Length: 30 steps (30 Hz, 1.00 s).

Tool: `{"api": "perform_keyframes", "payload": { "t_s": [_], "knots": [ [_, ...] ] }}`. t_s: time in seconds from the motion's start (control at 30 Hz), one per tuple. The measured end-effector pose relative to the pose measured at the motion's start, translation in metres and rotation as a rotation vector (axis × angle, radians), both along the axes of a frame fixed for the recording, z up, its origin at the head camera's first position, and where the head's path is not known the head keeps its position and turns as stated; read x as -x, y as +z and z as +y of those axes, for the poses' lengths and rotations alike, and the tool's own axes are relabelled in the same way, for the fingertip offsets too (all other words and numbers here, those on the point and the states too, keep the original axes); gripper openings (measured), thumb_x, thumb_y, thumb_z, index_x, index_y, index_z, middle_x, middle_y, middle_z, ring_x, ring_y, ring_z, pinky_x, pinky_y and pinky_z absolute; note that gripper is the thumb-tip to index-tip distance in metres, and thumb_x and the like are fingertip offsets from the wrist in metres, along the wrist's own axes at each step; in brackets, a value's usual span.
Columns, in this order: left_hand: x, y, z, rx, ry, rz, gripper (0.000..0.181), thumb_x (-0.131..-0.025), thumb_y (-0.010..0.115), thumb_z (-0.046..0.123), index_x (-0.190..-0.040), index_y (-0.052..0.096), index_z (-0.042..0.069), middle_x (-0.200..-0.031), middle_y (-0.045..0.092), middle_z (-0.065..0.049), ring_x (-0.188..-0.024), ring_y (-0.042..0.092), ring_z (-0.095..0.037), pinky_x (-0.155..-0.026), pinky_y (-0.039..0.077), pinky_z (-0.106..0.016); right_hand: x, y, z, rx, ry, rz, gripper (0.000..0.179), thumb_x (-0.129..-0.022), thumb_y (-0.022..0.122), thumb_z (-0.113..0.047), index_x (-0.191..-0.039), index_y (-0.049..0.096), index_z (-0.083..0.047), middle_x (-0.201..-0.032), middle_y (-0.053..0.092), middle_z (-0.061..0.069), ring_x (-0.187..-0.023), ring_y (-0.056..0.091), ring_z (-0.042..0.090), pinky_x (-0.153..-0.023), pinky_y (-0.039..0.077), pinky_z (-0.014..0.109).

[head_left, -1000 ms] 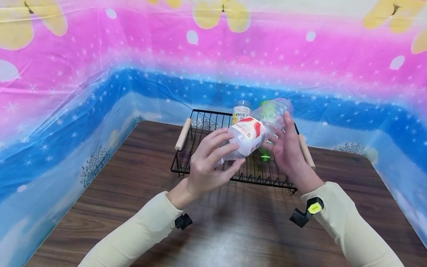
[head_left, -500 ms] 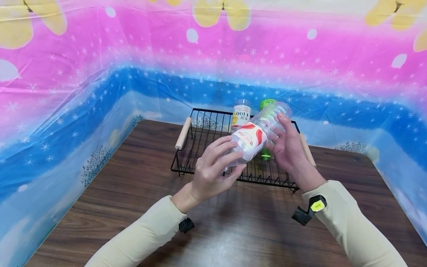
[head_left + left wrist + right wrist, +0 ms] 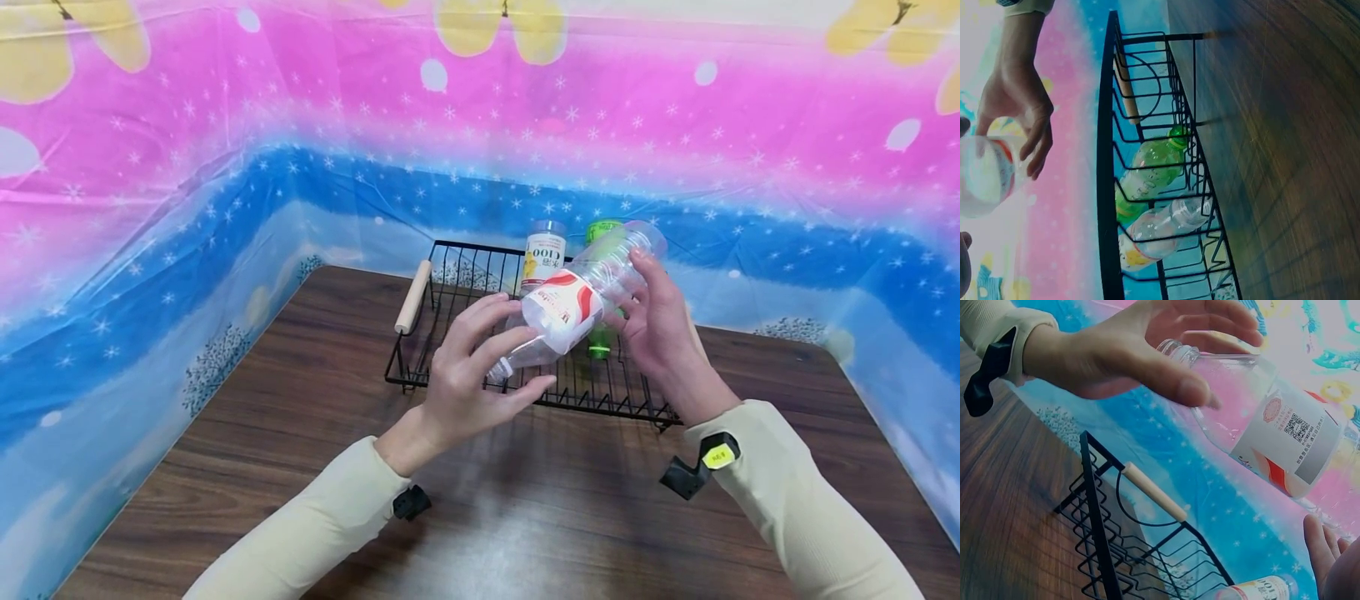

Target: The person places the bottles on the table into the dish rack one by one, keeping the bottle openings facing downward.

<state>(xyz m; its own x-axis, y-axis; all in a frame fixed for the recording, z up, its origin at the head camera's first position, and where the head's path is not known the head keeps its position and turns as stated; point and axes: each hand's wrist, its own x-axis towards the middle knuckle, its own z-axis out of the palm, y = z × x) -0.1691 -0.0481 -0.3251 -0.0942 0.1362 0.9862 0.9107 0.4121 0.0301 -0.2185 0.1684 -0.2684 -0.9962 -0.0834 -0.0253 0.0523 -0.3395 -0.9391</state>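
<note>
A clear plastic bottle (image 3: 566, 304) with a white and red label is held tilted above a black wire rack, its capless neck (image 3: 1175, 350) pointing down-left toward me. My right hand (image 3: 663, 337) grips its base half, thumb on the near side and fingers behind. At the neck end is my left hand (image 3: 476, 375), fingers loosely bent along the shoulder, thumb stretched out apart from the bottle in the head view. In the right wrist view, the left thumb (image 3: 1179, 384) overlaps the bottle's shoulder. The right hand (image 3: 1022, 103) also shows at the bottle in the left wrist view.
The black wire rack (image 3: 585, 408) with wooden handles (image 3: 413, 297) stands on the brown table (image 3: 300, 400). In it lean a green bottle (image 3: 1150, 165) and a clear bottle with a white and yellow label (image 3: 543, 257), both neck down. Patterned cloth (image 3: 300, 83) hangs behind.
My left fingers have loosened and the thumb has moved off, so the bottle's neck now shows. The bottle has turned slightly, with its label facing more toward me. My right hand keeps its grip.
</note>
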Motion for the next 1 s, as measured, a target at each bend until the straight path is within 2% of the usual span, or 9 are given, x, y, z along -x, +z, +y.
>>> {"api": "perform_keyframes", "payload": {
  "t_s": [0.2, 0.27, 0.33, 0.47, 0.5, 0.6, 0.7, 0.9, 1.0],
  "knots": [
    [0.004, 0.004, -0.014, -0.054, -0.029, -0.037, 0.072, -0.054, 0.092, 0.04, -0.107, 0.063, 0.001, -0.117, 0.057, -0.021, -0.113, 0.055, -0.034, -0.098, 0.05, -0.042, 0.002, 0.001, 0.005, -0.016, -0.029, 0.013, 0.08, -0.089, 0.063, -0.046, -0.149, 0.019, -0.017, -0.136, 0.038, 0.009, -0.114, 0.05, 0.021, -0.078, 0.056, 0.024],
    [0.006, 0.004, -0.021, -0.07, -0.031, -0.053, 0.075, -0.057, 0.09, 0.047, -0.108, 0.064, -0.001, -0.116, 0.058, -0.022, -0.112, 0.055, -0.034, -0.098, 0.05, -0.042, 0.002, 0.002, 0.007, -0.017, -0.032, 0.021, 0.079, -0.089, 0.063, -0.046, -0.148, 0.019, -0.016, -0.134, 0.04, 0.008, -0.114, 0.05, 0.021, -0.077, 0.056, 0.024],
    [0.009, 0.004, -0.028, -0.085, -0.018, -0.069, 0.076, -0.061, 0.085, 0.054, -0.108, 0.064, -0.002, -0.115, 0.059, -0.022, -0.111, 0.057, -0.034, -0.105, 0.043, -0.048, 0.002, 0.003, 0.009, -0.024, -0.033, 0.028, 0.081, -0.09, 0.062, -0.046, -0.149, 0.017, -0.016, -0.136, 0.038, 0.008, -0.115, 0.049, 0.021, -0.078, 0.056, 0.024],
    [0.017, 0.004, -0.04, -0.122, 0.031, -0.139, 0.076, -0.069, 0.077, 0.06, -0.109, 0.063, -0.003, -0.114, 0.061, -0.02, -0.112, 0.057, -0.032, -0.11, 0.036, -0.052, 0.001, 0.006, 0.012, -0.021, -0.039, 0.037, 0.083, -0.09, 0.062, -0.046, -0.151, 0.015, -0.016, -0.139, 0.037, 0.009, -0.118, 0.048, 0.021, -0.08, 0.056, 0.025],
    [0.019, 0.004, -0.044, -0.133, 0.05, -0.171, 0.077, -0.069, 0.076, 0.061, -0.11, 0.063, -0.003, -0.115, 0.062, -0.018, -0.113, 0.057, -0.031, -0.109, 0.038, -0.051, 0.001, 0.006, 0.013, -0.021, -0.041, 0.04, 0.083, -0.09, 0.062, -0.046, -0.151, 0.015, -0.015, -0.138, 0.038, 0.009, -0.118, 0.048, 0.021, -0.081, 0.056, 0.026],
    [0.027, 0.002, -0.054, -0.159, 0.1, -0.301, 0.077, -0.07, 0.074, 0.063, -0.112, 0.064, 0.0, -0.118, 0.062, -0.014, -0.113, 0.057, -0.027, -0.094, 0.052, -0.04, 0.002, 0.006, 0.014, -0.012, -0.049, 0.042, 0.082, -0.09, 0.062, -0.044, -0.151, 0.016, -0.015, -0.132, 0.042, 0.006, -0.117, 0.049, 0.021, -0.08, 0.056, 0.026],
    [0.036, -0.001, -0.065, -0.181, 0.136, -0.452, 0.07, -0.072, 0.077, 0.058, -0.113, 0.066, 0.003, -0.119, 0.062, -0.011, -0.111, 0.058, -0.022, -0.08, 0.058, -0.036, 0.002, 0.006, 0.015, -0.01, -0.056, 0.043, 0.082, -0.09, 0.063, -0.043, -0.151, 0.016, -0.016, -0.132, 0.042, 0.006, -0.117, 0.048, 0.022, -0.079, 0.057, 0.026],
    [0.055, -0.008, -0.087, -0.197, 0.243, -0.68, 0.039, -0.08, 0.079, 0.03, -0.111, 0.069, 0.008, -0.11, 0.067, -0.008, -0.103, 0.062, -0.02, -0.077, 0.059, -0.037, 0.005, 0.011, 0.016, -0.04, -0.082, 0.059, 0.082, -0.09, 0.063, -0.042, -0.152, 0.017, -0.015, -0.146, 0.03, 0.014, -0.117, 0.047, 0.024, -0.077, 0.057, 0.026],
    [0.063, -0.011, -0.098, -0.191, 0.281, -0.821, 0.034, -0.085, 0.073, 0.027, -0.112, 0.069, 0.008, -0.112, 0.067, -0.009, -0.105, 0.062, -0.021, -0.08, 0.058, -0.036, 0.009, 0.014, 0.016, -0.047, -0.096, 0.057, 0.079, -0.09, 0.065, -0.04, -0.151, 0.021, -0.015, -0.151, 0.026, 0.016, -0.118, 0.047, 0.026, -0.075, 0.058, 0.026]
  ]
}}
